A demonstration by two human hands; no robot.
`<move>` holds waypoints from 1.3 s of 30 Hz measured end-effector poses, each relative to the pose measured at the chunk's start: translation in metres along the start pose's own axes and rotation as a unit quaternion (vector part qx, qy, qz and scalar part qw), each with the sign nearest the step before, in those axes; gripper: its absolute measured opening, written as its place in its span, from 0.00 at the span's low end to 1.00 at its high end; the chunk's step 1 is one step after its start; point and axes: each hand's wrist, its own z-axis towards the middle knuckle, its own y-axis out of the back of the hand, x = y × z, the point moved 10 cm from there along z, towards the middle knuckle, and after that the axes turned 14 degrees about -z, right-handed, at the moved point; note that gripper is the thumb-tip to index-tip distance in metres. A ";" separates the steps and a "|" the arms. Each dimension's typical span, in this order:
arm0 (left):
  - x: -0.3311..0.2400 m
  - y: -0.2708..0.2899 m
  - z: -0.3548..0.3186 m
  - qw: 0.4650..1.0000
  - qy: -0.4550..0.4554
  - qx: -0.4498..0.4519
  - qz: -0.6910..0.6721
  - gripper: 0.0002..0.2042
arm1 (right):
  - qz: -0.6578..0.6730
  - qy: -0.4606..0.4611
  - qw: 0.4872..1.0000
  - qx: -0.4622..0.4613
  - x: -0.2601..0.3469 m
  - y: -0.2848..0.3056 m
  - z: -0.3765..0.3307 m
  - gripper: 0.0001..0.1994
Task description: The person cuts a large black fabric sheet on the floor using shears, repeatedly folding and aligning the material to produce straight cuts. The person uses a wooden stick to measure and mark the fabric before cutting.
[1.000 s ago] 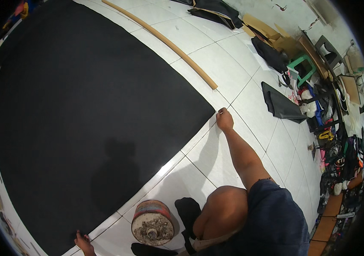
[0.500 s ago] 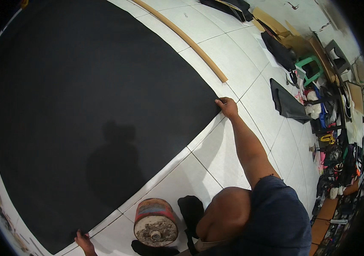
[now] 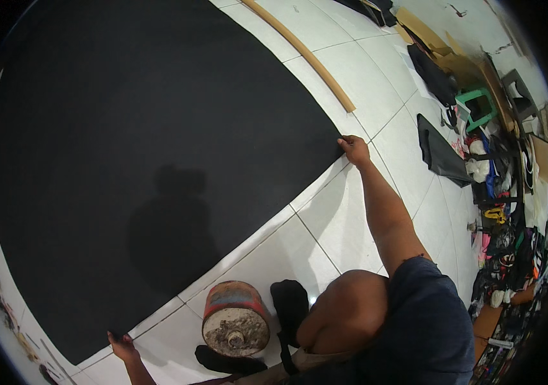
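A large black sheet, flat and smooth like leather or vinyl, spreads over the floor with a white edge showing along its near side. My right hand pinches its right corner, thumb and fingers closed on the edge. Far to the lower left, my left hand grips the near edge close to the other corner; its fingers are partly hidden. Between my arms, against my feet, a worn round weight or can with a reddish side and a dirty pale end rests on the tiles. My shadow falls across the sheet.
White tiles surround the sheet. A long brown cardboard tube lies beyond its right edge. Further right are a folded black piece, a green stool and a cluttered shelf along the wall. Small items line the far left rim.
My view has shifted slightly, so the tube and right-hand clutter sit further right and the can a little higher. Both hands stay on the sheet's near edge.
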 end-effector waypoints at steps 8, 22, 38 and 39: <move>-0.002 0.036 0.053 0.996 -0.016 -0.067 0.055 0.12 | 0.168 0.132 0.976 0.046 -0.035 -0.030 0.036 0.22; -0.040 0.044 0.010 0.977 -0.029 -0.206 0.051 0.11 | 0.060 0.392 0.917 0.054 0.291 -0.001 -0.197 0.14; -0.044 0.039 0.033 0.978 -0.034 -0.192 0.073 0.18 | -0.124 0.812 0.514 0.248 0.369 0.024 -0.520 0.15; -0.037 0.026 0.037 0.983 -0.025 -0.168 0.064 0.22 | -0.021 0.793 0.571 0.212 0.370 0.041 -0.502 0.16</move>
